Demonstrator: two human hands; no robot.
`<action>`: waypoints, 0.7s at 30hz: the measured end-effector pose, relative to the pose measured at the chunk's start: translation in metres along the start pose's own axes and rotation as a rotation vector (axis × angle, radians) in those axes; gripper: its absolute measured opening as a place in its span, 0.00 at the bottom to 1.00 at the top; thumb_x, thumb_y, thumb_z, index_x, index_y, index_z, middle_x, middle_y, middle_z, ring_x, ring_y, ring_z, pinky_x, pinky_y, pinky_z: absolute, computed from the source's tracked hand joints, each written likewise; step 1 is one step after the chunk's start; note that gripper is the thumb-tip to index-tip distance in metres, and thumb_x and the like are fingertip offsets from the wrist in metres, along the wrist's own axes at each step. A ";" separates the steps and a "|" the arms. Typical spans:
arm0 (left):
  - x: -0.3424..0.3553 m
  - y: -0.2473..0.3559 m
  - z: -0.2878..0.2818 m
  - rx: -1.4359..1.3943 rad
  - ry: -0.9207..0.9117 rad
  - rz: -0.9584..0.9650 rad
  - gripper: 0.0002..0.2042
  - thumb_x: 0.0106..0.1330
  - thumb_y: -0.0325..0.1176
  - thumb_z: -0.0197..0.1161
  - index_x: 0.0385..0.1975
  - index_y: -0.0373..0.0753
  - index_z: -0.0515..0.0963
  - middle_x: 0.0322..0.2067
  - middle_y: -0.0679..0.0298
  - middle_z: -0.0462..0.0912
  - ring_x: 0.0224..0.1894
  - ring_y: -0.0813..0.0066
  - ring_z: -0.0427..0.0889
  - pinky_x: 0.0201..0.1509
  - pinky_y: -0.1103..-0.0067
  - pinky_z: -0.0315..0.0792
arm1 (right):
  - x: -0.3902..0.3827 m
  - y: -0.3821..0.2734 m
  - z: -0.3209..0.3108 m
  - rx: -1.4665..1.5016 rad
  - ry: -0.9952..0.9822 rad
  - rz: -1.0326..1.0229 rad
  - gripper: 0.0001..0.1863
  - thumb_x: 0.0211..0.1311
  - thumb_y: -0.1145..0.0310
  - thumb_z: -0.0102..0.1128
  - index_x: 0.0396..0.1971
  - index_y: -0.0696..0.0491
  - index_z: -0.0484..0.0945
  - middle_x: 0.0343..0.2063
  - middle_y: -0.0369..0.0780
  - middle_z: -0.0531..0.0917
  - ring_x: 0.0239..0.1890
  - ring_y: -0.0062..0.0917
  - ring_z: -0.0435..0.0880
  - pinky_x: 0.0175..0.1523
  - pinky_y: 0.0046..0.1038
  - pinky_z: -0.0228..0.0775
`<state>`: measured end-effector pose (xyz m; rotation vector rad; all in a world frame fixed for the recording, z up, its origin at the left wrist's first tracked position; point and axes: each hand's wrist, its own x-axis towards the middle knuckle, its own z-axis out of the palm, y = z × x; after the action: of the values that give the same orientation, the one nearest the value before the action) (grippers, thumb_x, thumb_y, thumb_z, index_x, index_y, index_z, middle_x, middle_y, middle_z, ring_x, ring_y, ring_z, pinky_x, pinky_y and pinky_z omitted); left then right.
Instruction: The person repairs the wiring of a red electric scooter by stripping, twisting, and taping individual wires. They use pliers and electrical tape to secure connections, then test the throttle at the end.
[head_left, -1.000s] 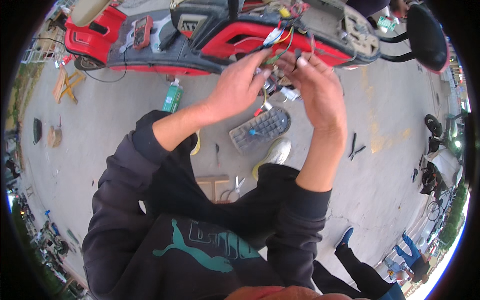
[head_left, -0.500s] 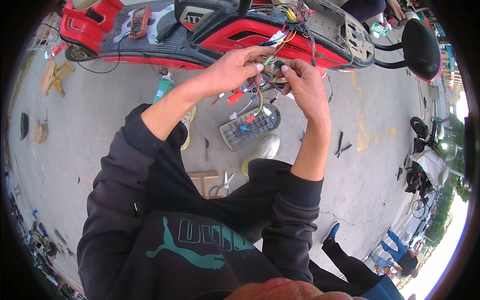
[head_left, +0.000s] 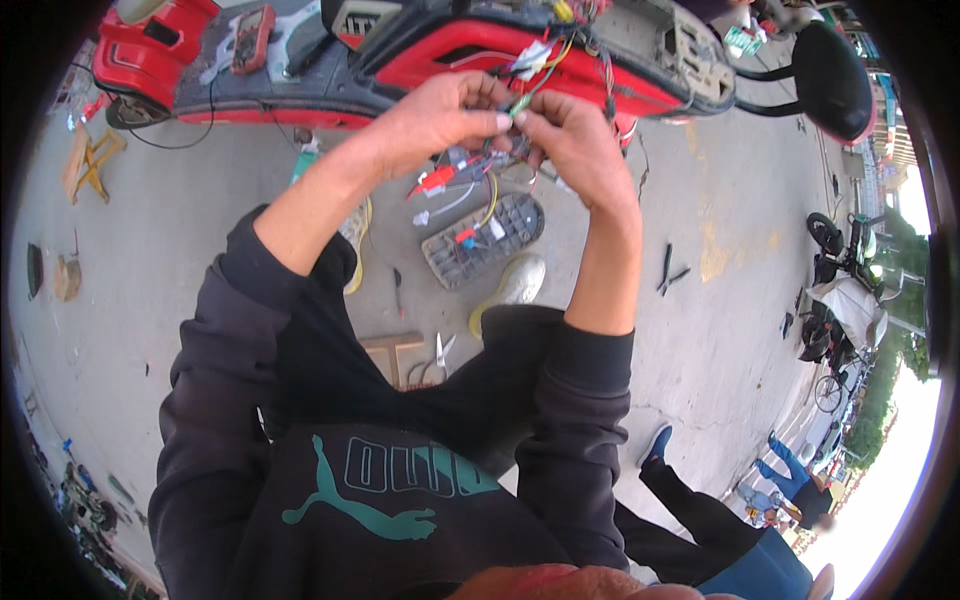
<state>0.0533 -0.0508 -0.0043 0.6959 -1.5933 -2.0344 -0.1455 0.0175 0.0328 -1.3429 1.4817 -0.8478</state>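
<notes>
My left hand (head_left: 440, 118) and my right hand (head_left: 578, 145) meet in front of the red scooter body (head_left: 480, 70). Both pinch a thin green wire (head_left: 519, 105) between thumb and fingers, the fingertips nearly touching. What lies under the fingers is partly hidden. Above them, a white connector (head_left: 532, 60) hangs among yellow and dark wires. More loose leads dangle below, with a red connector (head_left: 434, 181) and a yellow wire (head_left: 492, 200). Under these, a grey ribbed panel (head_left: 450, 258) lies on the ground by my shoe.
A red multimeter (head_left: 253, 40) rests on the scooter's footboard. Scissors (head_left: 443, 350) and a wooden stool (head_left: 393, 345) are by my legs, pliers (head_left: 668, 270) to the right. A black mirror (head_left: 832, 88) juts out at upper right. A person (head_left: 700, 520) is at lower right.
My right hand has moved left to meet the left hand at the green wire. The dark piece earlier at its fingertips is out of sight. The whole view has shifted slightly.
</notes>
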 end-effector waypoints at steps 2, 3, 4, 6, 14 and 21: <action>0.001 -0.001 0.002 -0.048 0.021 0.000 0.14 0.69 0.31 0.65 0.50 0.33 0.76 0.42 0.63 0.83 0.41 0.79 0.85 0.44 0.81 0.76 | 0.000 -0.002 -0.002 -0.022 -0.024 0.020 0.08 0.71 0.72 0.60 0.41 0.62 0.82 0.30 0.34 0.84 0.26 0.13 0.77 0.32 0.20 0.71; -0.001 0.001 0.004 -0.035 0.027 -0.001 0.14 0.70 0.33 0.65 0.50 0.34 0.76 0.42 0.64 0.83 0.41 0.79 0.85 0.46 0.81 0.76 | -0.003 -0.003 -0.001 -0.032 -0.018 0.048 0.09 0.72 0.71 0.60 0.41 0.62 0.82 0.30 0.34 0.84 0.27 0.14 0.77 0.33 0.20 0.71; -0.002 0.002 0.005 -0.024 0.032 -0.003 0.15 0.70 0.35 0.64 0.50 0.34 0.75 0.42 0.65 0.82 0.42 0.79 0.85 0.48 0.80 0.77 | -0.002 -0.002 -0.003 -0.008 -0.014 0.047 0.09 0.72 0.71 0.60 0.41 0.63 0.82 0.30 0.34 0.84 0.26 0.14 0.77 0.33 0.20 0.71; -0.001 0.001 0.003 -0.093 0.035 -0.020 0.15 0.72 0.37 0.62 0.51 0.34 0.75 0.43 0.66 0.82 0.43 0.78 0.85 0.52 0.79 0.78 | 0.000 -0.002 -0.004 0.043 -0.013 0.048 0.09 0.72 0.71 0.61 0.42 0.63 0.82 0.30 0.34 0.83 0.26 0.14 0.77 0.33 0.20 0.71; -0.002 -0.002 -0.002 -0.183 0.058 -0.051 0.14 0.78 0.37 0.56 0.53 0.33 0.76 0.45 0.64 0.83 0.46 0.76 0.86 0.57 0.75 0.78 | 0.000 0.004 0.001 0.059 0.006 -0.050 0.09 0.70 0.71 0.62 0.40 0.62 0.82 0.28 0.35 0.85 0.26 0.15 0.81 0.32 0.21 0.73; 0.007 -0.015 -0.009 -0.083 -0.010 0.093 0.13 0.73 0.37 0.65 0.50 0.35 0.81 0.40 0.68 0.85 0.42 0.80 0.85 0.53 0.79 0.78 | 0.006 0.002 -0.004 0.038 0.009 -0.180 0.10 0.70 0.70 0.61 0.41 0.63 0.82 0.28 0.34 0.85 0.27 0.14 0.81 0.32 0.21 0.73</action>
<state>0.0529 -0.0591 -0.0219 0.5715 -1.5082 -2.0266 -0.1501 0.0114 0.0308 -1.4615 1.3586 -0.9924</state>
